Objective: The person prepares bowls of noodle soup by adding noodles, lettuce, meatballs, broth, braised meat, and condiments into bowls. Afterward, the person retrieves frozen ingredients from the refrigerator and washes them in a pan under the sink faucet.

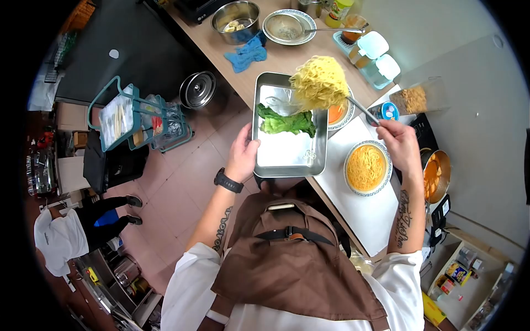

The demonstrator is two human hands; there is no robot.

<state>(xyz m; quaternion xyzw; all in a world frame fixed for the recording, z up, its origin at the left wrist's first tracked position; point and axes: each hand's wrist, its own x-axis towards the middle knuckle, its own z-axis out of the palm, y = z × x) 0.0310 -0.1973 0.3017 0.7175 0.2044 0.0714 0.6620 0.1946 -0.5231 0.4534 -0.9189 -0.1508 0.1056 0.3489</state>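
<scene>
left hand (243, 154): clamped on the left rim of the metal tray (290, 157), thumb over the edge.
right hand (398, 144): closed round the thin metal handle (363, 109) of a utensil whose head is hidden under noodles.
lifted noodles (320, 83): a tangled yellow heap at the end of that handle, raised over the tray's far right corner and partly screening the far bowl; not set down in any dish.
near bowl (346, 170): on the white board (361, 215), its portion of noodles (367, 165) already in orange broth; this filling looks done.
far bowl (350, 117): just beside the tray's right side in this view, orange broth showing; no noodles visible in the part that can be seen, so its filling seems left to do.
leafy greens (287, 124): lying across the tray, none on the near bowl's noodles; that portion appears untouched.
saucepan (446, 182): right of the board, orange contents remaining in it.
overall: roughly midway, judging by one bowl with noodles, one heap aloft and the greens unserved.
</scene>
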